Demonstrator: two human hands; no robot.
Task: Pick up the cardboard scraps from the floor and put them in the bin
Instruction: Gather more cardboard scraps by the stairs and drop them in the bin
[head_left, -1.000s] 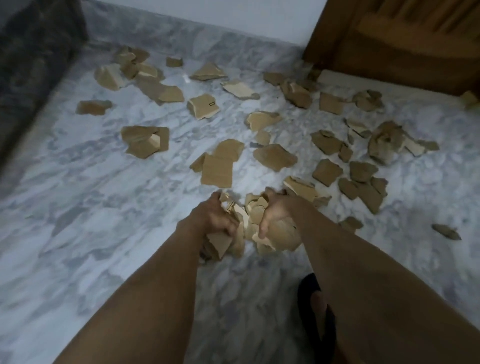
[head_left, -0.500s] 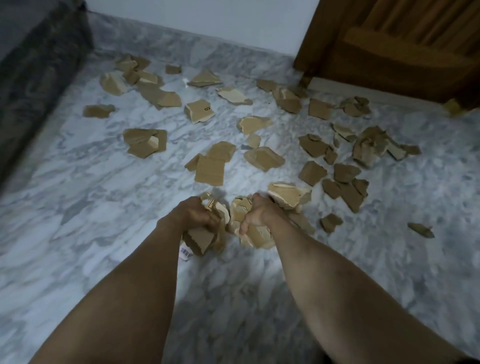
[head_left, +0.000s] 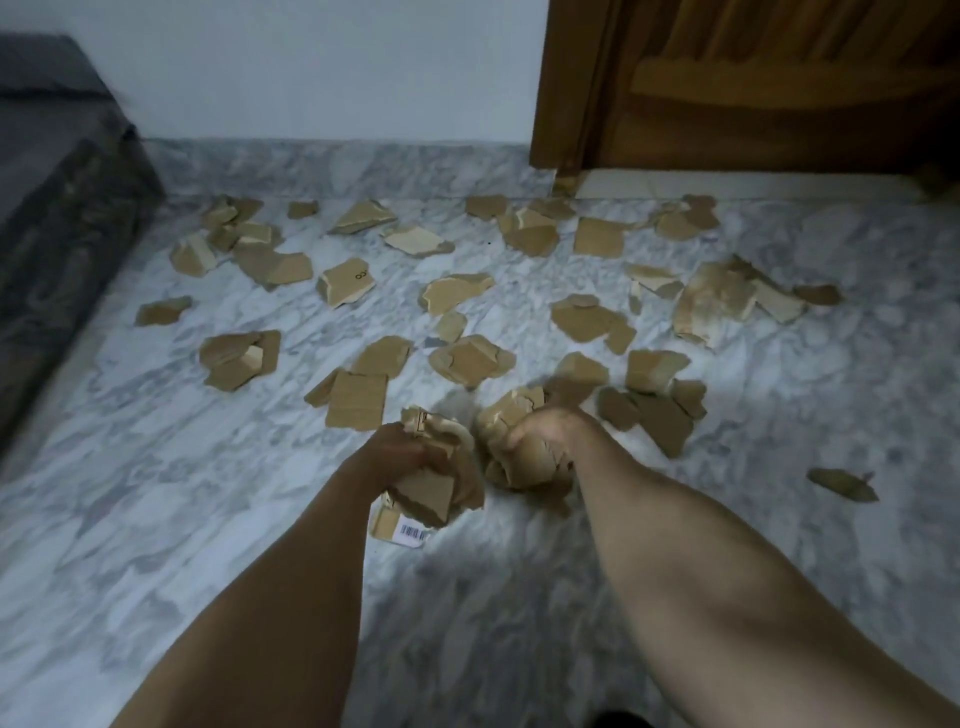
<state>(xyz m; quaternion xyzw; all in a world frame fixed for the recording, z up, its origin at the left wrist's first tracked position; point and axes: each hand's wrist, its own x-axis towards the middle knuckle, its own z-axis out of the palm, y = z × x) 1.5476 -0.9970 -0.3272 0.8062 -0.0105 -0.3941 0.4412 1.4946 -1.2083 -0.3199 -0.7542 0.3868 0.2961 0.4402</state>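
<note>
Underfoot the marble floor (head_left: 156, 519) is pale grey and white with cloudy veining, and a band of the same stone runs along the foot of the far wall. Nearest, two bare forearms reach forward and down. The left hand (head_left: 402, 454) is curled tight round a bundle of torn cardboard scraps (head_left: 436, 488), brown and ragged at the edges, and from under that bundle hangs a scrap with a white barcode label (head_left: 410, 532); its print is too small to read. Just beside it the right hand (head_left: 540, 434) clenches a second clump of cardboard (head_left: 514, 457), crumpled and paler where the top layer has peeled. Beyond the hands, many more loose scraps (head_left: 467, 358) lie scattered flat over the floor, right up to the wall; one squarish piece with dark marks (head_left: 347, 281) carries printing that cannot be made out. To the left stands a dark grey bed (head_left: 57, 197). At the back are a plain white wall (head_left: 322, 73) and, on the right, a brown wooden door (head_left: 779, 88).
</note>
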